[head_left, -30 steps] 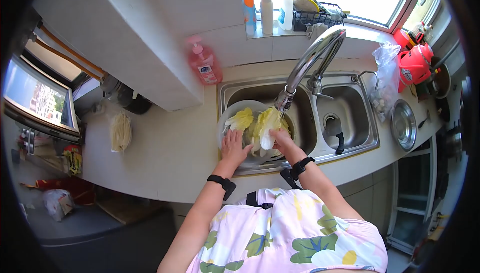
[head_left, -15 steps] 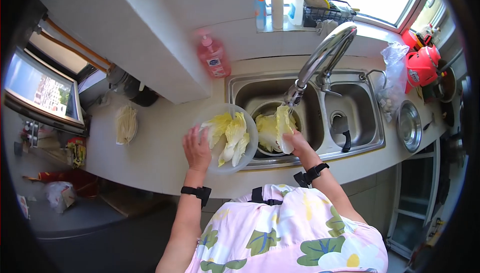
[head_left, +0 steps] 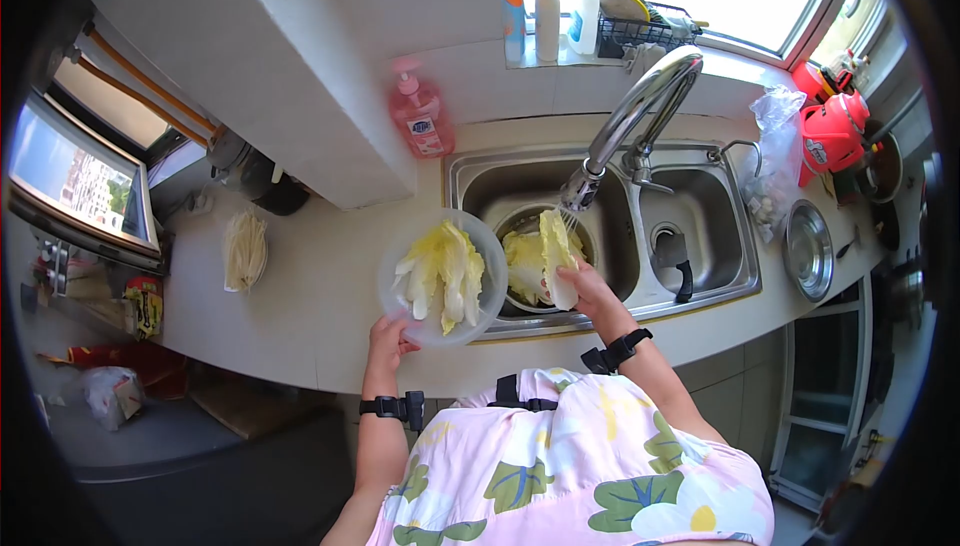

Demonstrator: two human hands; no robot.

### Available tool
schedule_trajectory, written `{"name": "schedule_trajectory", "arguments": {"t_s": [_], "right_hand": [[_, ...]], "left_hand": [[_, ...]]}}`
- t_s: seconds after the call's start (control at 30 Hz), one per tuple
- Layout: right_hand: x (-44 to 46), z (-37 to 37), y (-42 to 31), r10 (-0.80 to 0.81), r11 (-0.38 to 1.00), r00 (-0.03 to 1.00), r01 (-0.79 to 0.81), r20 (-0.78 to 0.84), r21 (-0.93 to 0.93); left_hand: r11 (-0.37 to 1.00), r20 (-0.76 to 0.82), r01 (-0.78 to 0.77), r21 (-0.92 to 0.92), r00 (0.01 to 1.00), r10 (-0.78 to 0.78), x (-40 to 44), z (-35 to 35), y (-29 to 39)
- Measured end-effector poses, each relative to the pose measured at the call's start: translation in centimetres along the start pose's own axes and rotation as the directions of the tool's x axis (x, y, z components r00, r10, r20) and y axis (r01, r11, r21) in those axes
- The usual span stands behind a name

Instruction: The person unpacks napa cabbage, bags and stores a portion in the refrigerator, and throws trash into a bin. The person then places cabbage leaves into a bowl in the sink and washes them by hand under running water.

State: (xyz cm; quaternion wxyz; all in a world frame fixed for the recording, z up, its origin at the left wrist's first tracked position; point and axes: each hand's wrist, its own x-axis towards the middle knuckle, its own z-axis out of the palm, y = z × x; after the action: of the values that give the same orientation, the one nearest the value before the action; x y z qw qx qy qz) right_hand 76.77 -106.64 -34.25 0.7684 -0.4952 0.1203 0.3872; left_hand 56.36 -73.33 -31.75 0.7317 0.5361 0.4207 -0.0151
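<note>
My right hand [head_left: 593, 293] is closed on a pale napa cabbage leaf [head_left: 556, 256], held upright under the faucet [head_left: 604, 146]; water streams from its head. Below and behind that leaf, more cabbage leaves [head_left: 522, 258] lie in a round metal basin [head_left: 520, 216] in the left sink bowl. At the lower left edge of a translucent plastic bowl [head_left: 492, 308], my left hand [head_left: 388, 344] has its fingers closed on the rim. Several yellow-white cabbage leaves [head_left: 442, 271] rest inside that bowl, which stands on the counter left of the sink.
A cleaver [head_left: 676, 258] with a black handle lies in the right sink bowl. Behind the plastic bowl stands a pink pump bottle [head_left: 420, 118]. Enoki mushrooms [head_left: 245, 251] sit on the left counter; a metal lid or plate [head_left: 807, 251] lies on the right.
My left hand has come down from over the leaves to the plastic bowl's lower rim. Leaves in that bowl have shifted together. The right hand still holds its leaf under the faucet.
</note>
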Motion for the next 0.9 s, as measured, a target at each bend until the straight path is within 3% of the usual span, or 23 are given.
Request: {"name": "schedule_trajectory", "arguments": {"t_s": [0.23, 0.27, 0.3, 0.33, 0.4, 0.43, 0.57, 0.6, 0.63, 0.67, 0.7, 0.73, 0.77, 0.83, 0.9], "right_hand": [[0.5, 0.9, -2.2, -0.152, 0.98, 0.98, 0.133, 0.13, 0.145], [0.0, 1.5, -2.7, -0.156, 0.98, 0.979, 0.137, 0.128, 0.144], [-0.5, 2.1, -3.5, -0.145, 0.98, 0.983, 0.127, 0.109, 0.15], [-0.6, 2.6, -4.0, -0.134, 0.98, 0.987, 0.118, 0.089, 0.158], [-0.1, 2.9, -4.4, -0.108, 0.969, 0.987, 0.078, 0.119, 0.236], [0.2, 3.0, -4.4, -0.079, 0.95, 0.985, 0.027, 0.156, 0.31], [2.0, 2.8, -3.6, -0.062, 0.929, 0.954, -0.053, 0.293, 0.367], [2.5, 2.7, -3.2, -0.032, 0.949, 0.944, -0.075, 0.329, 0.305], [2.8, 2.7, -3.1, 0.0, 0.966, 0.932, -0.093, 0.364, 0.24], [2.7, 2.9, -3.1, 0.005, 0.968, 0.93, -0.097, 0.367, 0.233], [2.2, 3.4, -3.3, 0.025, 0.993, 0.965, -0.055, 0.261, 0.108], [1.7, 4.0, -3.5, 0.027, 0.999, 0.988, -0.024, 0.15, -0.024], [1.1, 4.8, -3.6, 0.03, 0.999, 0.988, -0.026, 0.151, -0.028], [0.1, 6.0, -3.7, -0.26, 0.964, 0.964, 0.262, 0.052, -0.052], [-0.9, 4.9, -4.5, -0.241, 0.97, 0.964, 0.238, 0.114, 0.045]], "left_hand": [[0.988, -0.147, -0.088, -0.126, 0.987, 0.069, 0.5, -1.2, -0.7], [0.959, -0.428, -0.232, 0.161, 0.86, 0.279, 0.7, -1.3, -0.9], [0.846, -0.591, -0.267, 0.461, 0.619, 0.517, 1.2, -1.3, -0.9], [0.844, -0.586, -0.274, 0.461, 0.621, 0.521, 1.0, -1.0, -0.3], [0.658, -0.469, -0.482, 0.579, 0.463, 0.752, -1.0, -0.2, 1.4], [0.658, -0.47, -0.483, 0.577, 0.462, 0.752, -1.5, 0.8, 2.2], [0.615, 0.034, -0.687, 0.387, 0.677, 0.735, -1.5, 9.3, 4.2], [0.636, 0.155, -0.679, 0.367, 0.718, 0.678, -0.9, 11.8, 3.9], [0.76, 0.247, -0.55, 0.346, 0.835, 0.491, -2.2, 14.9, 5.4], [0.697, 0.307, -0.625, 0.353, 0.78, 0.544, -1.2, 17.3, 4.8], [0.627, 0.367, -0.694, 0.353, 0.719, 0.59, -0.2, 19.4, 4.2], [0.534, 0.375, -0.739, 0.411, 0.67, 0.64, -0.3, 21.7, 4.6], [0.433, 0.389, -0.772, 0.465, 0.618, 0.684, -0.3, 23.2, 5.1], [0.505, 0.371, -0.73, 0.461, 0.675, 0.637, 2.7, 24.2, 4.8], [0.567, 0.367, -0.69, 0.449, 0.721, 0.588, 4.4, 25.1, 4.6]]}}
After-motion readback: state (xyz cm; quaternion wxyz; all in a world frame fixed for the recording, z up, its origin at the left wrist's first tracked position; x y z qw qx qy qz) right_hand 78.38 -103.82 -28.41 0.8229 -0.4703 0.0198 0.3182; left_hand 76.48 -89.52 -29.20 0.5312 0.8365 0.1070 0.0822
